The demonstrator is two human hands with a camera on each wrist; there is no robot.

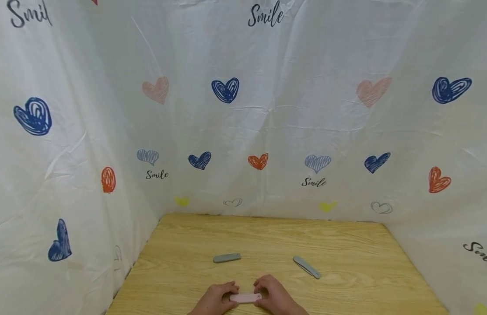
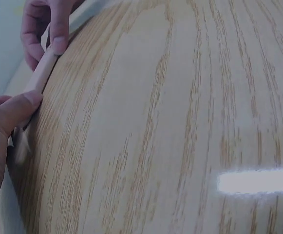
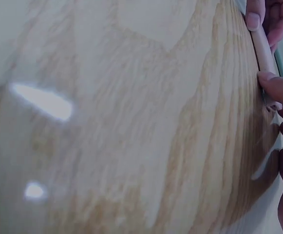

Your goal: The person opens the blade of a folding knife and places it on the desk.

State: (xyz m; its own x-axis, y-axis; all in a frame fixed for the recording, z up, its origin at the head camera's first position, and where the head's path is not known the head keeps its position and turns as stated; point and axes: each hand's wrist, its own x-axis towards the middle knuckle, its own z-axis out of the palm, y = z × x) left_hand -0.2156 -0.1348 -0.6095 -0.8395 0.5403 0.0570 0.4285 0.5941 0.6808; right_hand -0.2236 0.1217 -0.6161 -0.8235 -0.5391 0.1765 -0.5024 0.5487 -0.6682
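Note:
Near the table's front edge, a slim pale pink handle-shaped piece (image 1: 245, 298) lies crosswise between both hands, with a small hole at its right end. My left hand (image 1: 217, 299) pinches its left end between thumb and fingers. At the right end, my right hand (image 1: 276, 295) grips it the same way. The left wrist view shows the left thumb (image 2: 32, 97) along one side of the pink piece (image 2: 45, 68). In the right wrist view, the right thumb (image 3: 277, 87) presses on the pink piece (image 3: 263, 51) beside its holed end.
Beyond the hands lie two slim grey pieces of similar shape, one at the left (image 1: 227, 258) and one slanting at the right (image 1: 306, 267). The wood-grain table (image 1: 180, 240) is bordered by a white curtain (image 1: 267, 122) printed with hearts and "Smile".

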